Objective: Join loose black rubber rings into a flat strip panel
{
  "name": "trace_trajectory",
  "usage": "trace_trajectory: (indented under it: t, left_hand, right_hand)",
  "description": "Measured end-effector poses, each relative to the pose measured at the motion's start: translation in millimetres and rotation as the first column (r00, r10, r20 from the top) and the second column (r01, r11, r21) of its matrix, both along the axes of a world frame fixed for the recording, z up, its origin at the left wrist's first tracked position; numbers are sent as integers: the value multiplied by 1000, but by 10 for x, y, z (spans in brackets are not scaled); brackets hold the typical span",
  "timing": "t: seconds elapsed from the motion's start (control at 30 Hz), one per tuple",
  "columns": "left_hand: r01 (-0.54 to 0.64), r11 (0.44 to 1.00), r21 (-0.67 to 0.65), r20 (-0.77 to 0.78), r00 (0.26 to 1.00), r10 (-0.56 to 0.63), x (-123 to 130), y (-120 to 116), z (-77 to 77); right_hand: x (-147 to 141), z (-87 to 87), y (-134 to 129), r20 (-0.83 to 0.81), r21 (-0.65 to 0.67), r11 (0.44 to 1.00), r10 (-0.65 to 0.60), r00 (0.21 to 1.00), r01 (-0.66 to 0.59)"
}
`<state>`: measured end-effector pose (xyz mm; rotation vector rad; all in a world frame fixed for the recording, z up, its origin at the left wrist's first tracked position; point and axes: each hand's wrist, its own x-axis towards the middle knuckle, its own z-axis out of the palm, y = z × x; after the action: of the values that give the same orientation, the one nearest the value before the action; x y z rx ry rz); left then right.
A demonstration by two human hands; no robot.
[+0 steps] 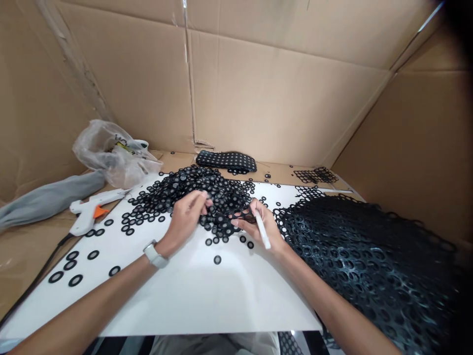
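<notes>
A heap of small black rings point(185, 183) lies on the white board point(207, 296). My left hand point(190, 212) is at the heap's near side, fingers curled together at their tips; what they pinch, if anything, is too small to name. A pale watch point(155, 254) is on that wrist. My right hand point(260, 224) is just to the right, closed around a white pen-like stick point(262, 229) that slants down toward the palm. Dark rings also show at its thumb and fingertips, over the heap's right part.
A large black ring mesh point(362, 256) covers the right side. At the left are a white glue gun point(83, 224) with a cord, a grey cloth roll point(51, 197) and a plastic bag point(111, 153). A dotted black bundle point(227, 160) lies behind the heap, before cardboard walls point(281, 88).
</notes>
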<state>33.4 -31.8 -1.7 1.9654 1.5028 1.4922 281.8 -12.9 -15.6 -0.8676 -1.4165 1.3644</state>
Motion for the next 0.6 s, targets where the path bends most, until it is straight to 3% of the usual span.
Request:
trace_trajectory:
  t: [0.1,0.2,0.47,0.6]
  left_hand:
    - [-58,998,35,-45,997,59,-238,125,-8]
    - [-2,997,76,-144,989,13,-305,162,-26]
    - [239,949,208,-215,957,-194,127,-129,14]
    - [264,938,225,-187,956,-225,182,-165,-3]
  right_hand:
    - [33,-8,44,-29,-29,999,-34,999,33]
    - [34,7,62,-55,-59,996,-76,996,72]
    - [-25,98,-33,-103,-122,991,-64,993,51]
    - [-18,144,-77,-115,-149,988,22,993,-39]
